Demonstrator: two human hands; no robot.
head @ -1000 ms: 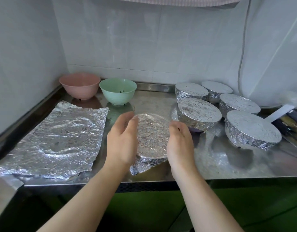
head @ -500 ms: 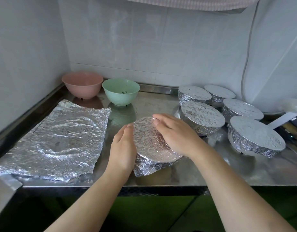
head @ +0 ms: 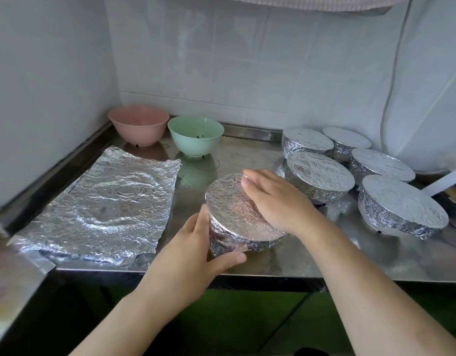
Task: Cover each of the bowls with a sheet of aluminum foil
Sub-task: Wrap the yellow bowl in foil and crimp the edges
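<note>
Two bare forearms were observed, entering from the lower frame edge. Left hand (head: 193,253) and right hand (head: 275,201) were ungloved; no sleeves were visible.

We see a steel counter (head: 247,160) carrying a loose foil sheet (head: 103,204) at its left edge, pink bowl (head: 139,127) and green bowl (head: 196,134) by the back-left corner, one foil-wrapped bowl (head: 232,222) near the front edge, five covered bowls (head: 319,176) toward the right.

1. Foil-wrapped bowl (head: 237,222) stands near the counter's front edge.
2. Five covered bowls (head: 320,176) cluster right.
3. Pink bowl (head: 138,124) and green bowl (head: 196,134) stand uncovered at back.
4. Crinkled foil sheet (head: 106,204) lies flat left.
</note>
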